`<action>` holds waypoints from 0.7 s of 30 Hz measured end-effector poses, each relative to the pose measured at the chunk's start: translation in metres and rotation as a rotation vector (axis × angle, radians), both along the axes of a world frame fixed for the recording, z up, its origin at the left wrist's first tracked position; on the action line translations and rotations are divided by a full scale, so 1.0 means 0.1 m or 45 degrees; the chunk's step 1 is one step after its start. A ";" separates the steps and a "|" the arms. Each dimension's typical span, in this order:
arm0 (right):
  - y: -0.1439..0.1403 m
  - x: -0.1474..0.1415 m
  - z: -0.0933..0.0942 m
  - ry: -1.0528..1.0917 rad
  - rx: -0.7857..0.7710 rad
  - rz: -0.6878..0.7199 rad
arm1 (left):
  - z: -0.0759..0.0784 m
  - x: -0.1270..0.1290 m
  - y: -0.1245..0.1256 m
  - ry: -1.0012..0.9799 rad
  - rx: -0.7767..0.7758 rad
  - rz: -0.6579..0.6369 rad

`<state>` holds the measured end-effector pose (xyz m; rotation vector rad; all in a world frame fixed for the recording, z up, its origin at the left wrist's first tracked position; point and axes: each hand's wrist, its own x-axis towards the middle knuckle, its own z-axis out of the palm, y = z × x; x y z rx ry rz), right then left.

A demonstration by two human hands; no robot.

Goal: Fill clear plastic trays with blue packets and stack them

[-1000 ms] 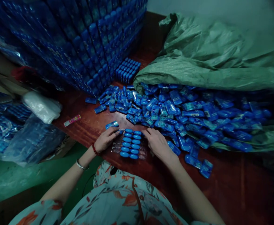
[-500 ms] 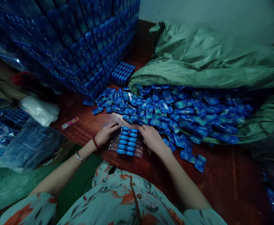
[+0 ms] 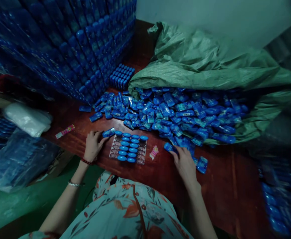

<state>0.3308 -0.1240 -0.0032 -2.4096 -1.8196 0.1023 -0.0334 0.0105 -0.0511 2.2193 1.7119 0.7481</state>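
Note:
A clear plastic tray with hollows lies on the table in front of me. Blue containers stand in its two middle columns, and one more sits at each end of the far row. Left of the tray, my left hand pinches a small blue labelled container by its end, close to the far left corner. To the right, my right hand grips another blue container between thumb and fingers, apart from the tray.
A heap of loose blue containers spills from a green woven sack behind the tray. Tall stacks of them rise at the left. Two pink wrappers lie on the table, one beside the tray. White plastic is at the left.
Both hands have moved outward from the tray's far corners, and each now holds a blue container. Containers now show at both ends of the far row. The pink wrapper beside the tray is uncovered.

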 end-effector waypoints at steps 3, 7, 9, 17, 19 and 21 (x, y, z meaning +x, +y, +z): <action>0.01 -0.05 -0.02 -0.094 -0.173 0.052 | -0.02 0.03 0.03 0.031 -0.109 -0.067; 0.07 -0.29 0.06 -0.148 -0.321 0.181 | 0.10 0.01 -0.05 -0.179 -0.145 -0.068; 0.06 -0.36 0.09 -0.029 -0.329 0.251 | 0.17 -0.05 -0.19 -0.299 -0.097 0.006; 0.14 -0.49 -0.07 1.052 0.221 0.074 | 0.31 0.06 -0.57 -0.431 0.019 -0.102; 0.23 -0.60 -0.16 1.114 0.328 0.076 | 0.28 0.17 -0.50 -0.401 0.064 -0.255; 0.30 -0.70 -0.25 1.074 0.384 0.108 | 0.24 0.23 -0.39 -0.316 0.085 -0.407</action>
